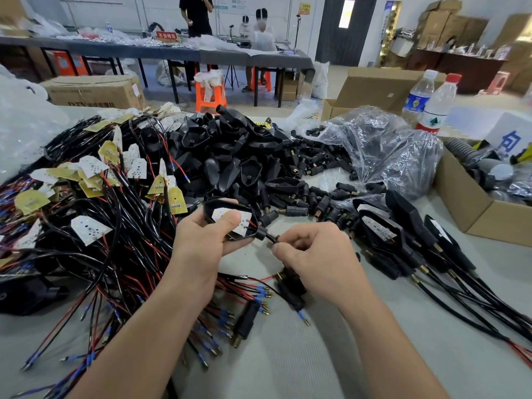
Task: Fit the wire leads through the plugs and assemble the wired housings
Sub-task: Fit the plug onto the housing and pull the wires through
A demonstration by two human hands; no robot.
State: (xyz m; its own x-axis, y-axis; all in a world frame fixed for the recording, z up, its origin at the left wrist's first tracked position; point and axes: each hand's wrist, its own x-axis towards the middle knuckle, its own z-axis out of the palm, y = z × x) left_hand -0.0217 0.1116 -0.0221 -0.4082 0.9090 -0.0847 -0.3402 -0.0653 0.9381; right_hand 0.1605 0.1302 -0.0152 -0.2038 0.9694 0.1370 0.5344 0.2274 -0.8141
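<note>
At bench (316, 355) centre, left hand (201, 240) fingers wrap a black housing (208, 210), thumb pressing the white LED board (244, 223) seated inside. Right hand (319, 254), at its 3 o'clock, pinches the black lead (270, 239) exiting the housing neck. Empty housings (230, 156) piled at 12 o'clock, loose plugs (316, 168) at 1, wired boards (86, 197) heaped at 9, finished assemblies (403, 226) at 3.
</note>
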